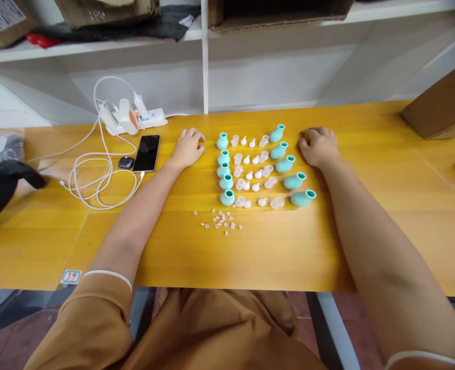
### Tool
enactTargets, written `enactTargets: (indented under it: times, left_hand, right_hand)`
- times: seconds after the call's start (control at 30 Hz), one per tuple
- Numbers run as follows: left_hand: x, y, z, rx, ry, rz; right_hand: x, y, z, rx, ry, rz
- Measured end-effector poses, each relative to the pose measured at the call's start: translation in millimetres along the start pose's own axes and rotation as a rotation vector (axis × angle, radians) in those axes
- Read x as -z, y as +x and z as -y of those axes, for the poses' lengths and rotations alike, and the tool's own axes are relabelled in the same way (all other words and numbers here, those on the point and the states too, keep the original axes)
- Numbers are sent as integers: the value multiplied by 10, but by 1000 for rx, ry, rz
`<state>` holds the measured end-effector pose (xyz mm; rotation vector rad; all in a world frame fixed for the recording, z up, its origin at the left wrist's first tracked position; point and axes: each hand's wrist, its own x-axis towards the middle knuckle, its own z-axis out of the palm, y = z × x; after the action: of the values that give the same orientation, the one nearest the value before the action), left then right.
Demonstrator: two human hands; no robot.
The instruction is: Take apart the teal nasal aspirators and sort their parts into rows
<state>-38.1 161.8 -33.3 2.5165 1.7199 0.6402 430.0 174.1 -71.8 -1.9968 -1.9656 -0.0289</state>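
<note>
My left hand [189, 147] rests on the wooden table [258, 257], left of the rows, fingers apart and holding nothing. At the right of the rows lies my right hand [319, 146], its fingers curled down; whether anything is under them is hidden. Between the hands, several turquoise vase-shaped pieces [222, 141] stand in a left column, and several larger turquoise pieces [277, 133] lean or lie in a right column. Rows of translucent cups [264, 141] and small white bulb-shaped pieces [252, 143] fill the middle. Small pale pink rings [220, 221] are scattered nearer my body.
To the left are a phone [146, 153], a small black case [126, 163], coiled white cables [76, 190] and a power strip [153, 118]. A black object [3, 180] sits at the far left. A cardboard box [443, 103] stands at the back right, shelves behind.
</note>
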Motion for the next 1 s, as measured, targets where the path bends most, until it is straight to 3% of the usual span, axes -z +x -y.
enactTargets:
  times: [1.0]
  left_hand:
    - [23, -2, -19, 12, -4, 16]
  right_hand:
    - [25, -11, 28, -13, 23, -5]
